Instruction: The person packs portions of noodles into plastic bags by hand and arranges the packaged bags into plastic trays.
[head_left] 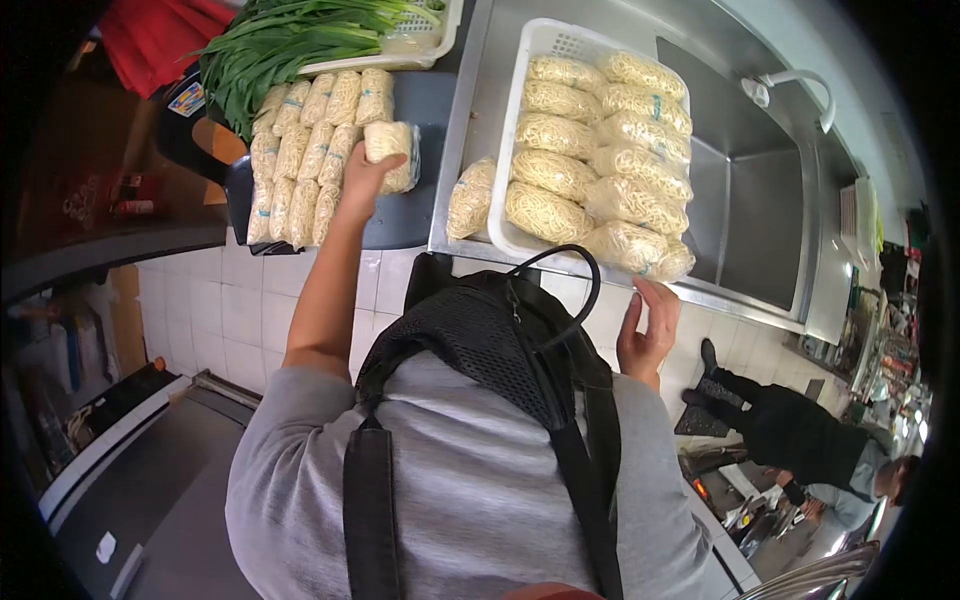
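Note:
My left hand point(365, 182) is closed on a plastic-wrapped pack of noodles point(390, 143), thumb across its front. That pack is at the right end of rows of similar wrapped noodle packs point(312, 155) on a dark board point(430, 165). My right hand point(650, 328) is empty, its fingers apart, just below the front edge of the metal counter. Close above it, more noodle packs point(620, 242) fill a white plastic basket point(510, 130) in two columns. One noodle pack point(470, 200) lies outside the basket, against its left side.
Green leafy stalks point(300, 42) lie over a white basket point(447, 40) at the upper left. To the right is a steel sink point(757, 200) with a tap point(800, 80). A person in dark clothing point(800, 430) stands at the far right near kitchen equipment.

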